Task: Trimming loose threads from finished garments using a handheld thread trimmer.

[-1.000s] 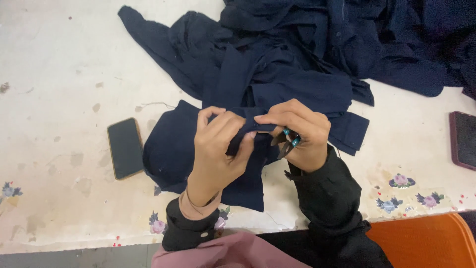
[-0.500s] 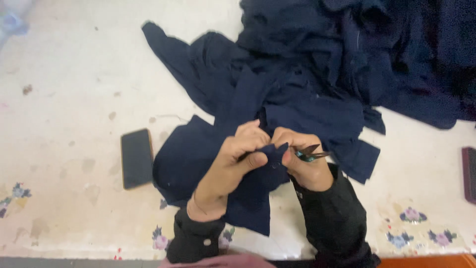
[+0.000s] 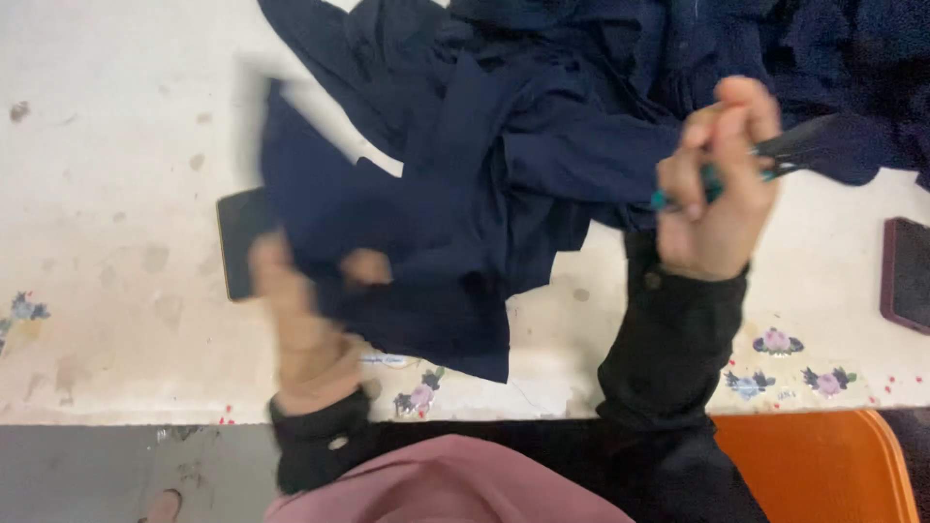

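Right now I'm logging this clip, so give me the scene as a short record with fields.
left hand: grips navy cloth, blurred
right hand: raised, shut on a small teal-handled tool
pile: more navy cloth behind
table: pale, stained, flower print at the near edge
phones: black one by the left hand, dark red one at right edge

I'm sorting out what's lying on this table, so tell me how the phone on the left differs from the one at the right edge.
The black phone on the left is partly hidden under the navy cloth that the left hand holds; the dark red phone lies uncovered but is cut off by the picture's edge. The black phone lies beside the left hand, the dark red one beyond the right hand. Both lie flat on the table.
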